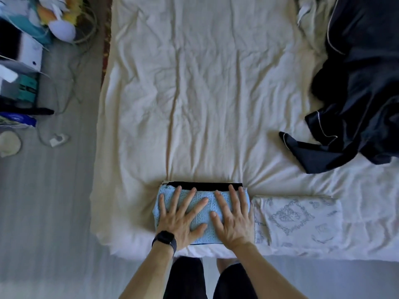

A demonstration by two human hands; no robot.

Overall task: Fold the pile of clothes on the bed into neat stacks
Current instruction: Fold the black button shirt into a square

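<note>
The blue garment (201, 214) is a textured open knit; the dark pyjamas (356, 87) look satiny; the bedsheet (205, 93) is matt, creased cloth.

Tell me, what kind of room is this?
Most likely a bedroom at home. A bed with a wrinkled cream sheet fills the view, folded clothes sit at its near edge, and a plush toy and boxes clutter the floor beside it.

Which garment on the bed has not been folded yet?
The dark navy garment with pale piping, lying crumpled at the bed's far right. The light blue knit under both hands and the white patterned piece beside it are already flat, folded rectangles.
</note>
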